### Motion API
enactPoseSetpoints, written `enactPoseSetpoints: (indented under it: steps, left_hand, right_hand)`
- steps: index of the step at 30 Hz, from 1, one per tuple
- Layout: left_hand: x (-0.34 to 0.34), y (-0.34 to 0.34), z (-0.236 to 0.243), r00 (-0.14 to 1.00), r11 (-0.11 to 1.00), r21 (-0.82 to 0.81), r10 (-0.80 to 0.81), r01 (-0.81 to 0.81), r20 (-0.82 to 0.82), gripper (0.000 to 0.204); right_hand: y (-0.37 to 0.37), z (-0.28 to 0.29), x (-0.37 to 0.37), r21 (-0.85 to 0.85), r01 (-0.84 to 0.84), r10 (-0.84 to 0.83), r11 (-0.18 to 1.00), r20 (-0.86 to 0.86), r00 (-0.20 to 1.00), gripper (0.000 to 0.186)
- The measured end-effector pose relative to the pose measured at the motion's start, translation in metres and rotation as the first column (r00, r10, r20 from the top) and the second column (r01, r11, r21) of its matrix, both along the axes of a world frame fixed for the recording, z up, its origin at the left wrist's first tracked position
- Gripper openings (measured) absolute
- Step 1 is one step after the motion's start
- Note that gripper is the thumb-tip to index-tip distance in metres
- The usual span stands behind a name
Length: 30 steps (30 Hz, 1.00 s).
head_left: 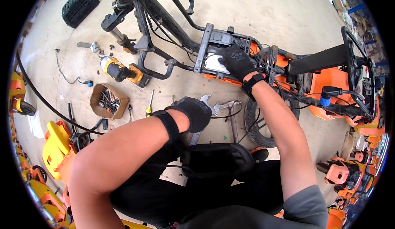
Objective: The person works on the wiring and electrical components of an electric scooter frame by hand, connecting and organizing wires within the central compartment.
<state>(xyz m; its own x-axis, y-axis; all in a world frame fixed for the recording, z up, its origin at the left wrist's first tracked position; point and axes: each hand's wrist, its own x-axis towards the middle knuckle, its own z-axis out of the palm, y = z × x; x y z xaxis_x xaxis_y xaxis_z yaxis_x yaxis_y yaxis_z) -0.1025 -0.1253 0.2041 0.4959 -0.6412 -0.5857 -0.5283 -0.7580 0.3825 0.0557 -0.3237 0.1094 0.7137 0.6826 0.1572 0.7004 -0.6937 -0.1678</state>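
Observation:
My right hand (238, 63), in a black glove, reaches into the black frame of an orange vehicle. Its fingers are apart, close to a white, flat-topped part (215, 63) and a black box (221, 38); whether they touch is unclear. My left hand (192, 113), also gloved in black, is low over the floor, its fingers hidden beneath it. An adjustable wrench (209, 102) shows its jaws just past that hand, and a metal handle appears on the near side. Whether I grip the wrench cannot be made out. Beside it lies a hammer (234, 124).
A yellow-handled screwdriver (149, 107), a cardboard box (119, 113) of hardware and a yellow-black power tool (123, 70) lie to the left. The vehicle's wheel (250, 116) is below my right forearm. A black open bag (214, 159) is close to me. Cables cross the frame.

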Motion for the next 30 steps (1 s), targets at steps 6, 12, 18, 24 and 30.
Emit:
enactPoseSetpoints:
  steps: [6,12,18,24,30]
  left_hand:
    - [-0.003,-0.001,-0.008,0.999,0.996,-0.069,0.053,-0.053,-0.005,0.024]
    - [0.011,-0.002,-0.006,0.989,0.995,0.016,0.096,-0.095,-0.114,0.026]
    - [0.013,0.003,-0.020,0.982,0.989,0.020,0.148,-0.147,-0.121,0.032]
    - [0.030,0.011,-0.047,0.947,0.963,-0.101,0.266,-0.251,0.181,0.028]
    - [0.073,0.026,-0.074,0.854,0.964,-0.212,0.244,-0.161,0.459,0.028]
  right_hand:
    - [-0.021,-0.004,0.056,-0.209,0.505,-0.535,0.837,-0.125,0.835,0.026]
    - [-0.048,-0.042,0.082,-0.002,0.606,-0.601,0.796,-0.123,0.790,0.028]
    - [-0.032,-0.021,0.065,-0.001,0.685,-0.661,0.728,-0.267,0.702,0.030]
    - [-0.024,-0.007,0.053,0.012,0.442,-0.438,0.897,-0.115,0.892,0.028]
    - [-0.002,0.010,0.052,-0.104,0.567,-0.576,0.817,-0.178,0.798,0.029]
